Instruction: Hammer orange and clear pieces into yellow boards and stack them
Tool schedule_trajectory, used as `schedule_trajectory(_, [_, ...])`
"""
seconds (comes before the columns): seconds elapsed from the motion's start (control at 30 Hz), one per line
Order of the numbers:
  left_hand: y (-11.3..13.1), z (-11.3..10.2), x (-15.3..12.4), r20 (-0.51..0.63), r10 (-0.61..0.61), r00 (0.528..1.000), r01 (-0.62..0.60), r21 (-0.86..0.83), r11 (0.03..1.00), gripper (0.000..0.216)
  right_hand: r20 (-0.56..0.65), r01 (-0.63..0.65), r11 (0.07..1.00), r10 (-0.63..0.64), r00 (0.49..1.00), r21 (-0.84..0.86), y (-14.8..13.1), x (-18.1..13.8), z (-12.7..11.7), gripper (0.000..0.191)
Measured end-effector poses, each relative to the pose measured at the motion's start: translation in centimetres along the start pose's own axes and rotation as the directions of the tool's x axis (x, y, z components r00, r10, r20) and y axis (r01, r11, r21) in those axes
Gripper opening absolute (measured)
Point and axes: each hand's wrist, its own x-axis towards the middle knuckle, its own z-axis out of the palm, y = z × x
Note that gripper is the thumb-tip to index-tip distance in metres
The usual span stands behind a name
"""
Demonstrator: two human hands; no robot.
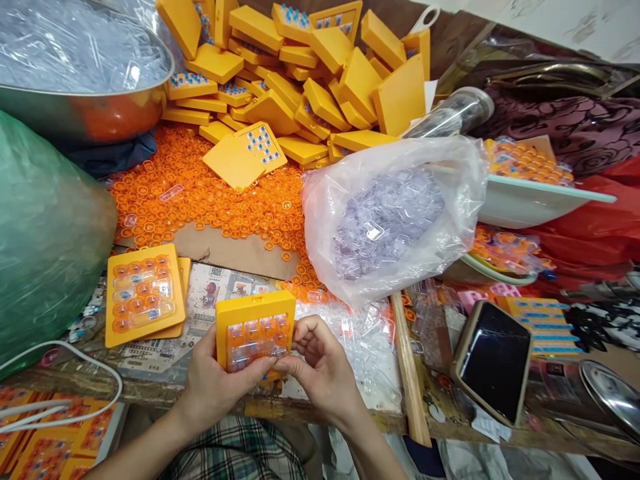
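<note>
My left hand grips a yellow square plastic case tilted up at the bench edge, its thumb across the lower front. Rows of orange rings and clear plastic pieces sit in the case's face. My right hand closes on the lower right edge, thumb pressed near the left thumb and fingers curled. Whether a small part is also between those fingers is hidden. To the left, another filled yellow case lies on top of a second one, over a printed sheet.
Behind lie loose orange rings and a heap of yellow cases. A plastic bag of clear parts stands right of centre, beside a wooden handle and a phone. At left are a metal bowl and a green bag.
</note>
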Motion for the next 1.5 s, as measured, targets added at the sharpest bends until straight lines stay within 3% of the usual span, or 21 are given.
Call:
schedule_trajectory(0.17, [-0.1,0.0,0.2,-0.031,0.058,0.998,-0.055,0.1,0.994,0.032,-0.025,0.041,0.994,-0.044,0.999,-0.102,0.4,0.2,0.5,0.044])
schedule_trajectory(0.27, [-0.1,0.1,0.6,0.086,-0.105,0.991,0.108,-0.031,0.994,0.041,-0.055,0.078,0.966,-0.095,0.994,-0.248,0.8,0.0,0.2,0.04])
schedule_trajectory(0.37, [0.1,0.3,1.0,0.311,-0.294,0.904,0.392,-0.327,0.86,0.051,-0.188,0.095,0.872,-0.208,0.96,-0.48,1.3,-0.5,-2.5,0.037])
schedule_trajectory(0.5, [0.7,0.3,1.3,0.492,-0.352,0.796,0.596,-0.538,0.596,0.057,-0.402,-0.06,0.614,-0.436,0.805,-0.787,2.2,-0.6,-8.3,0.021])
schedule_trajectory(0.57, [0.7,0.1,1.5,0.549,-0.339,0.764,0.64,-0.579,0.505,0.062,-0.405,-0.144,0.483,-0.495,0.769,-0.864,2.6,-0.3,-10.3,0.021])
schedule_trajectory(0.67, [0.4,-0.2,1.7,0.665,-0.277,0.694,0.712,-0.575,0.403,0.069,-0.352,-0.195,0.327,-0.54,0.765,-0.925,2.9,0.5,-11.3,0.024])
schedule_trajectory(0.77, [-0.1,-0.7,1.7,0.756,-0.214,0.618,0.767,-0.52,0.378,0.073,-0.267,-0.163,0.228,-0.562,0.783,-0.96,3.0,1.2,-11.1,0.019])
schedule_trajectory(0.83, [-0.5,-1.0,1.6,0.776,-0.2,0.599,0.775,-0.498,0.388,0.075,-0.209,-0.113,0.197,-0.579,0.788,-0.974,3.1,1.5,-11.2,0.015])
schedule_trajectory(0.9, [-0.7,-1.2,1.5,0.768,-0.202,0.608,0.765,-0.499,0.407,0.074,-0.172,-0.061,0.196,-0.62,0.766,-0.979,3.2,1.6,-11.6,0.015])
schedule_trajectory(1.0, [-0.8,-1.2,1.5,0.741,-0.22,0.634,0.741,-0.5,0.448,0.069,-0.166,0.016,0.244,-0.704,0.69,-0.97,3.1,1.3,-12.0,0.017])
schedule_trajectory(1.1, [-0.5,-1.1,1.5,0.709,-0.237,0.664,0.708,-0.494,0.505,0.063,-0.166,0.105,0.309,-0.733,0.659,-0.945,2.6,-0.1,-10.8,0.021])
schedule_trajectory(1.2, [-0.1,-0.7,1.6,0.7,-0.223,0.679,0.676,-0.476,0.563,0.058,-0.159,0.193,0.451,-0.632,0.758,-0.871,1.7,-2.1,-7.1,0.029])
schedule_trajectory(1.27, [0.0,-0.5,1.5,0.703,-0.193,0.685,0.654,-0.476,0.588,0.06,-0.173,0.239,0.713,-0.453,0.875,-0.659,1.1,-3.0,-4.2,0.03])
schedule_trajectory(1.3, [0.0,-0.4,1.5,0.702,-0.175,0.69,0.642,-0.483,0.596,0.062,-0.144,0.263,0.764,-0.419,0.896,-0.589,1.0,-3.1,-2.9,0.023])
schedule_trajectory(1.33, [-0.1,-0.3,1.5,0.698,-0.159,0.698,0.628,-0.491,0.604,0.063,-0.087,0.309,0.78,-0.418,0.904,-0.544,0.9,-3.1,-1.8,0.019])
schedule_trajectory(1.4, [-0.1,-0.2,1.4,0.684,-0.138,0.717,0.604,-0.51,0.613,0.064,-0.008,0.409,0.74,-0.488,0.873,-0.534,1.0,-2.7,-0.5,0.016])
schedule_trajectory(1.5, [-0.2,-0.3,1.2,0.663,-0.123,0.738,0.583,-0.536,0.611,0.059,0.005,0.47,0.681,-0.565,0.825,-0.562,1.7,-2.1,-0.3,0.03])
